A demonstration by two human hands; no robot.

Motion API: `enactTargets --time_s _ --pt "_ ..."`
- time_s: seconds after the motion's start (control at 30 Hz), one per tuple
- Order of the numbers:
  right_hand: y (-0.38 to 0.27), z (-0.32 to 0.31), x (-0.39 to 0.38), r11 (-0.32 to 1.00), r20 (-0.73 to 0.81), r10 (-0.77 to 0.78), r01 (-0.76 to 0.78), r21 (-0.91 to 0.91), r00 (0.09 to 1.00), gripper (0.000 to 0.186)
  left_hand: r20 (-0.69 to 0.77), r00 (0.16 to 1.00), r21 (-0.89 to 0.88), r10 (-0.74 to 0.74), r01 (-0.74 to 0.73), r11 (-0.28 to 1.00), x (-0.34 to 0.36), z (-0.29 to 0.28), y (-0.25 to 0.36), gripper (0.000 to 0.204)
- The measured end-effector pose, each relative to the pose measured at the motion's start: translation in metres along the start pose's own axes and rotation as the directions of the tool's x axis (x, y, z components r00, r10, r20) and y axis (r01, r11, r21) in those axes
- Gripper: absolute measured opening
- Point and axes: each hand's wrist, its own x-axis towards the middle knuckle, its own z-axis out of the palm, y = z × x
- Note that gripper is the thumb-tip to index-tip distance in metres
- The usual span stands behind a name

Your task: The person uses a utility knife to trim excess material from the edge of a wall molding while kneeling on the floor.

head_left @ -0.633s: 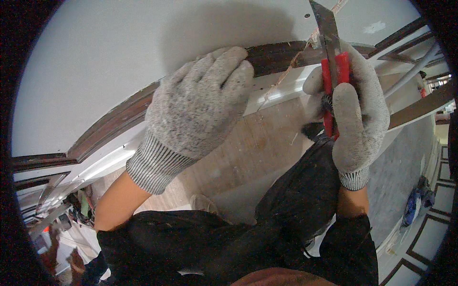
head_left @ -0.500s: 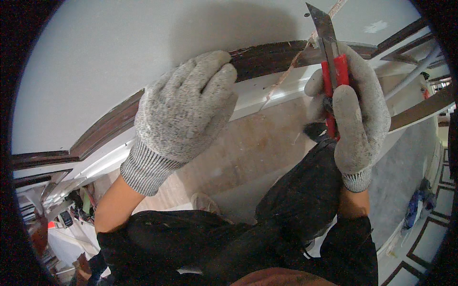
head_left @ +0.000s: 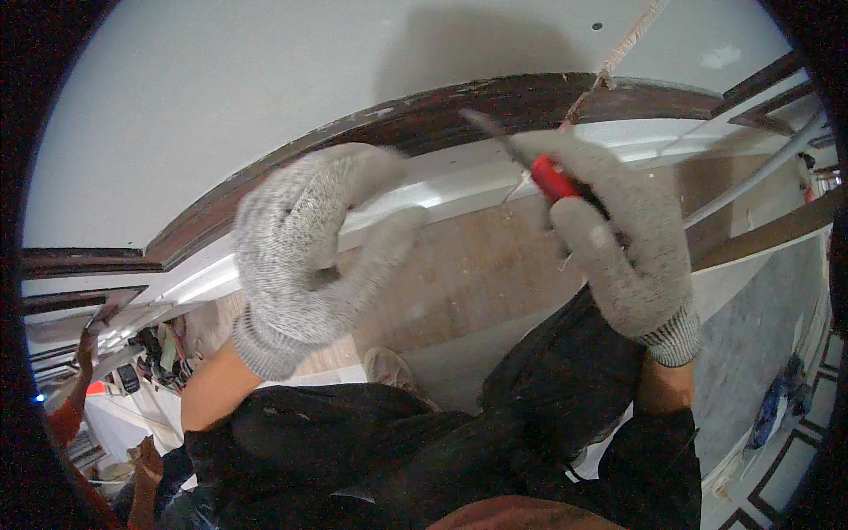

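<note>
My right hand (head_left: pixel 623 243), in a speckled grey knit glove, grips a utility knife with a red handle (head_left: pixel 555 179). Its bare blade (head_left: pixel 495 132) points up and to the left, over the dark wooden trim strip. My left hand (head_left: pixel 309 247), gloved alike, hangs just in front of the trim with its fingers curved and the thumb apart; it looks to hold nothing. The dark trim strip (head_left: pixel 521 106) runs along the edge of a pale panel (head_left: pixel 265 79). A frayed strip of tape or fibre (head_left: pixel 632 44) crosses the panel and hangs over the trim.
Below the trim runs a white ledge (head_left: pixel 459 172) above a dusty brown floor (head_left: pixel 459 256). My shoe (head_left: pixel 389 367) stands there. Another person's hand (head_left: pixel 146 461) shows at lower left, near several jumbled tools. A grey pipe (head_left: pixel 755 168) and a blue bundle (head_left: pixel 777 402) are at right.
My left hand has come down off the trim, its fingers and thumb spreading apart. My right hand has tipped the knife from upright toward the left. Another person's hands have appeared at lower left.
</note>
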Motion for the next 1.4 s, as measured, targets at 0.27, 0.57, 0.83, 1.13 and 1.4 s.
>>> enactTargets --time_s 0.27,0.57,0.83,1.13,1.4 --pt "-0.008 0.007 0.004 0.987 0.266 -0.143 0.156 -0.028 0.953 0.040 0.158 0.985 -0.215 0.070 -0.035 0.976 -0.009 0.008 0.000 0.026" --pt "-0.010 0.011 0.018 0.975 -0.026 -0.009 0.003 -0.222 1.000 0.042 -0.046 0.987 0.018 0.152 -0.152 0.988 -0.011 -0.011 -0.028 0.023" --pt "-0.042 0.044 0.025 0.853 0.009 0.020 -0.013 -0.521 1.000 0.047 0.031 0.986 0.261 0.163 -0.165 0.951 -0.023 0.020 -0.039 0.055" --pt "-0.066 0.061 0.038 0.749 -0.006 0.164 -0.129 -0.650 0.986 0.046 -0.009 0.994 0.204 0.112 -0.108 0.973 -0.032 0.024 -0.040 0.064" --pt "-0.076 0.078 0.041 0.700 -0.049 0.216 -0.189 -0.688 0.975 0.041 -0.055 0.986 0.205 0.154 -0.140 0.969 -0.037 0.024 -0.048 0.065"
